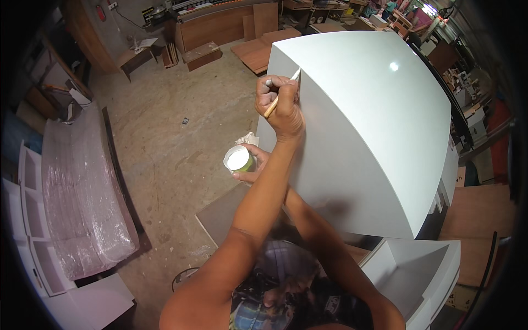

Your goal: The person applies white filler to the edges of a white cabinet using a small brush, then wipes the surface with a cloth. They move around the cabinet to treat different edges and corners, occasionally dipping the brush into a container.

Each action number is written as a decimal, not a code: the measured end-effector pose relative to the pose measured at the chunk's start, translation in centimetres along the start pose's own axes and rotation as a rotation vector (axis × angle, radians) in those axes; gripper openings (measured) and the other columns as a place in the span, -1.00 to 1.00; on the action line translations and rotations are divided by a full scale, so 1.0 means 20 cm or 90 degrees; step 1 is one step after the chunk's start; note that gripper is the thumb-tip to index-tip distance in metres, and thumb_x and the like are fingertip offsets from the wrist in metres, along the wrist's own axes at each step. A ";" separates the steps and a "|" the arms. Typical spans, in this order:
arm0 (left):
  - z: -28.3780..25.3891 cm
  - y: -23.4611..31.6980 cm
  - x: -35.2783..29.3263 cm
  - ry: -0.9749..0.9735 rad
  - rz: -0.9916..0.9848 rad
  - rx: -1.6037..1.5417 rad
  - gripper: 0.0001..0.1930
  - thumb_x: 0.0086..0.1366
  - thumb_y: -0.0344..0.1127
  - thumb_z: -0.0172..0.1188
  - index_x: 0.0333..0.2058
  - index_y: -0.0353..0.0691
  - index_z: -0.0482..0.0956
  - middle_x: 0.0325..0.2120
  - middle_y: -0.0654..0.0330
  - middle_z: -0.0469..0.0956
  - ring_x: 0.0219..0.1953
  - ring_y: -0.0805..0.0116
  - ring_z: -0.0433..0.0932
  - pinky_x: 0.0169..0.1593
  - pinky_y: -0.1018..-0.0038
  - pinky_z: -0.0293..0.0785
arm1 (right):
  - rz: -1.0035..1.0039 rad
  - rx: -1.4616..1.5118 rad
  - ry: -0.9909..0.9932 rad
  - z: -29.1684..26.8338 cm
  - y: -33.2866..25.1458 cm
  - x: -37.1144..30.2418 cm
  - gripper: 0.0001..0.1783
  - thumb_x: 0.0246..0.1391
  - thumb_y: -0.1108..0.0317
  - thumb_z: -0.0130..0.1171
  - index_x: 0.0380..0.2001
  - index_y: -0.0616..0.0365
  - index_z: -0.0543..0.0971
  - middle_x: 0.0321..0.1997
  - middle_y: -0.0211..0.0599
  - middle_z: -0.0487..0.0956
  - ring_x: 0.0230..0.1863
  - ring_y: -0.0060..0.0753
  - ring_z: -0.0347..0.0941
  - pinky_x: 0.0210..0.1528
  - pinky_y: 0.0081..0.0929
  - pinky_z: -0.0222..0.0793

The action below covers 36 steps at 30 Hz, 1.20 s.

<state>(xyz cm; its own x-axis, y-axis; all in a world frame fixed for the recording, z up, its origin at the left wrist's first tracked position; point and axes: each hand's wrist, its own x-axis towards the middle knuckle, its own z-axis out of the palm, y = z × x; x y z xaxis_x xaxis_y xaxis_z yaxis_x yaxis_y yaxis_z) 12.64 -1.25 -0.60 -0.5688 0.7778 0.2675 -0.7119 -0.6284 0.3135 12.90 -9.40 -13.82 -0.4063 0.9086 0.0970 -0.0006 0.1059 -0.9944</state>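
Observation:
My left hand (279, 104) is closed round a slim paintbrush (271, 108) with a pale wooden handle. Its whitish tip meets the edge between the side and the glossy top of a big white cabinet (363, 93). Below, my right hand (256, 162) reaches across under my left forearm, fingers wrapped round a small white-and-green tub (238, 158). White paint shows at the tub's mouth. A crumpled whitish cloth (247, 140) appears just behind the tub; whether my right hand holds it, I cannot tell.
A plastic-wrapped padded piece (88, 192) and white shelving (33, 209) stand at left. An open white drawer-like box (407, 275) is at lower right. A flat board (220, 214) lies near my arms. Wooden boards (258, 52) and a low wooden box (202, 55) lie farther back.

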 end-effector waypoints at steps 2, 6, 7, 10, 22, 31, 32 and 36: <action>0.00 0.00 0.00 -0.001 0.001 0.004 -0.83 0.07 -0.61 0.14 -0.48 -0.19 0.36 -0.60 0.25 0.40 -0.62 0.53 0.28 -0.50 0.58 0.25 | 0.005 0.001 -0.004 0.00 -0.01 0.00 -0.12 -0.21 0.34 0.55 0.22 0.25 0.37 0.03 -0.31 0.54 0.11 -0.46 0.39 0.22 -0.40 0.24; 0.00 0.00 -0.01 -0.006 0.002 0.014 -0.83 0.07 -0.62 0.13 -0.48 -0.19 0.35 -0.61 0.26 0.38 -0.62 0.54 0.27 -0.51 0.59 0.24 | 0.003 0.006 -0.005 -0.01 0.02 -0.01 -0.13 -0.21 0.34 0.55 0.21 0.25 0.38 0.01 -0.32 0.54 0.09 -0.47 0.40 0.20 -0.42 0.26; 0.00 0.00 -0.01 -0.009 0.009 0.014 -0.83 0.07 -0.62 0.13 -0.48 -0.20 0.35 -0.61 0.25 0.38 -0.62 0.54 0.27 -0.51 0.59 0.23 | 0.004 0.009 -0.006 -0.01 0.02 -0.01 -0.13 -0.21 0.33 0.55 0.21 0.25 0.38 0.01 -0.33 0.55 0.09 -0.47 0.41 0.19 -0.43 0.27; -0.01 -0.01 -0.02 -0.017 0.030 0.020 -0.83 0.07 -0.63 0.12 -0.49 -0.21 0.36 -0.61 0.25 0.38 -0.62 0.55 0.26 -0.52 0.59 0.21 | 0.012 -0.009 -0.001 -0.01 0.00 -0.03 -0.15 -0.20 0.33 0.55 0.20 0.25 0.40 0.00 -0.33 0.55 0.08 -0.48 0.41 0.18 -0.45 0.28; 0.02 -0.01 -0.09 -0.028 0.032 0.019 -0.83 0.07 -0.66 0.10 -0.49 -0.23 0.36 -0.61 0.24 0.38 -0.61 0.53 0.25 -0.52 0.59 0.20 | 0.037 0.007 -0.047 -0.02 -0.05 -0.07 -0.06 -0.24 0.19 0.58 0.23 0.24 0.36 0.12 -0.22 0.48 0.22 -0.37 0.32 0.32 -0.36 0.12; 0.03 0.00 -0.16 -0.034 0.044 0.032 -0.85 0.07 -0.66 0.08 -0.48 -0.24 0.36 -0.59 0.20 0.40 -0.61 0.55 0.25 -0.54 0.62 0.18 | 0.005 -0.001 -0.013 -0.02 -0.05 -0.12 -0.17 -0.21 0.30 0.54 0.17 0.28 0.43 0.00 -0.32 0.57 0.10 -0.49 0.42 0.23 -0.45 0.25; 0.03 0.00 -0.17 -0.035 0.045 0.031 -0.85 0.07 -0.66 0.08 -0.48 -0.25 0.36 -0.59 0.19 0.41 -0.61 0.55 0.25 -0.54 0.62 0.19 | 0.005 0.003 -0.015 -0.02 -0.05 -0.13 -0.17 -0.21 0.29 0.54 0.17 0.28 0.43 0.00 -0.31 0.57 0.09 -0.49 0.42 0.22 -0.45 0.25; 0.03 0.00 -0.19 -0.044 0.049 0.051 -0.86 0.07 -0.66 0.07 -0.47 -0.25 0.37 -0.57 0.17 0.43 -0.61 0.56 0.26 -0.53 0.63 0.20 | 0.012 0.011 -0.025 -0.02 -0.07 -0.15 -0.17 -0.21 0.29 0.54 0.16 0.30 0.43 0.00 -0.31 0.56 0.08 -0.49 0.42 0.21 -0.45 0.26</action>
<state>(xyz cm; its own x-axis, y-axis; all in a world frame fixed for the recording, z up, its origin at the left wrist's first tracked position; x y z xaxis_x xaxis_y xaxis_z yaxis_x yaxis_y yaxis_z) 14.98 -4.18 -1.14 -0.5894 0.7260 0.3544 -0.6301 -0.6876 0.3607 14.52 -12.00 -12.71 -0.4426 0.8934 0.0767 -0.0078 0.0817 -0.9966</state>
